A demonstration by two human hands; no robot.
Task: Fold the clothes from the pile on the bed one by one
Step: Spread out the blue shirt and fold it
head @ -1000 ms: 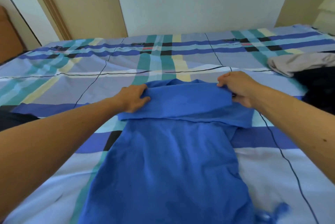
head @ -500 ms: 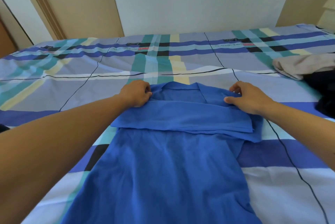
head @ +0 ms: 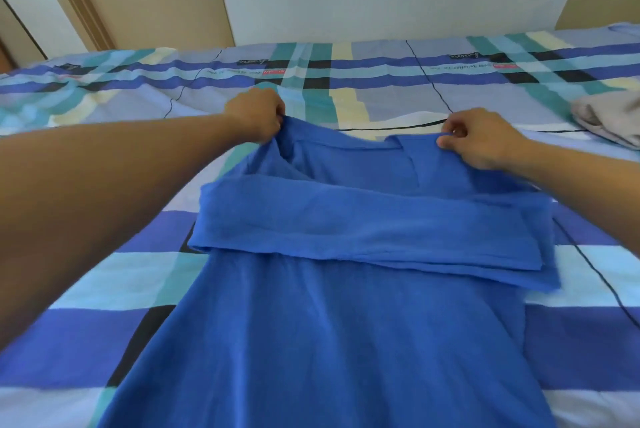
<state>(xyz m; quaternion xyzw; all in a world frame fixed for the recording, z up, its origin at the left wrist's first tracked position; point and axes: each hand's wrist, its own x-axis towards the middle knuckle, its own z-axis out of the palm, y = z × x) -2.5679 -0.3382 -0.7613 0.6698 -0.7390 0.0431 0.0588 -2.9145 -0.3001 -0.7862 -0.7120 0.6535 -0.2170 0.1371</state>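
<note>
A blue collared shirt (head: 329, 341) lies spread on the plaid-sheeted bed (head: 86, 289), hem at the near end and collar at the far end. Its sleeves (head: 363, 230) are already folded inward and form a band across the chest. The left hand (head: 258, 114) pinches the far left shoulder edge with curled fingers. The right hand (head: 481, 138) pinches the far right shoulder beside the collar. Both raise the cloth slightly off the bed. The top-to-hem fold is not yet made and is probably the step in hand. A grey garment (head: 609, 119) lies at the far right, so at least that piece looks left to fold.
</note>
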